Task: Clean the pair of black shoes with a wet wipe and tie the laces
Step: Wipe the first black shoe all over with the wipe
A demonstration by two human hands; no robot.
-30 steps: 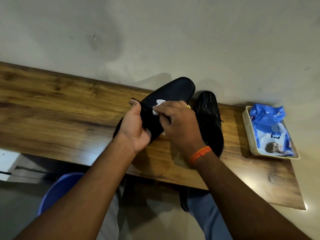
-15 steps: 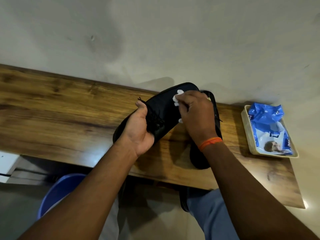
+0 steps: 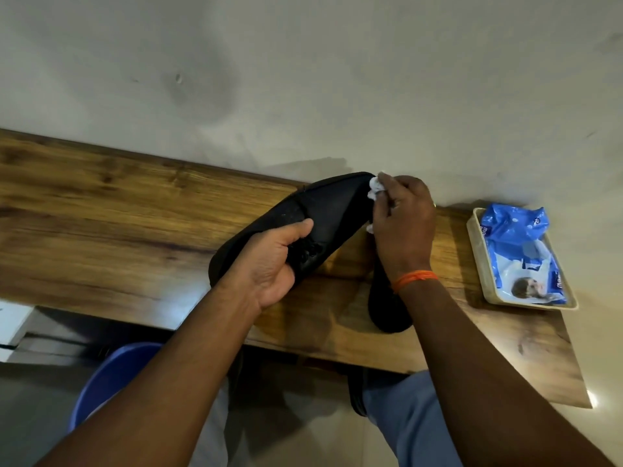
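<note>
- The black lace-up shoe [image 3: 323, 214] is held tilted above the long wooden shelf [image 3: 111, 210], toe pointing to about 1 o'clock, heel to about 7 o'clock
- It is gripped at its laced middle by the left hand [image 3: 269, 264], thumb laid across the upper, fingers curled beneath
- The crumpled white wet wipe [image 3: 375, 187] is pinched in the curled fingers of the right hand [image 3: 404, 224] and pressed against the toe tip
- The second black shoe [image 3: 384, 308] lies on the shelf under the right forearm, at about 5 o'clock from the held one, mostly hidden
- The toe is best wiped in short strokes that follow its curve, with the wipe refolded so a clean face is presented
- A firm hold at the laces is advised, so the shoe is not turned by the pressure
- The welt and sole edge are judged easily missed
- Fresh wipes can be drawn from the blue plastic pack [image 3: 519, 251] in the beige tray [image 3: 478, 264] at 3 o'clock
</note>
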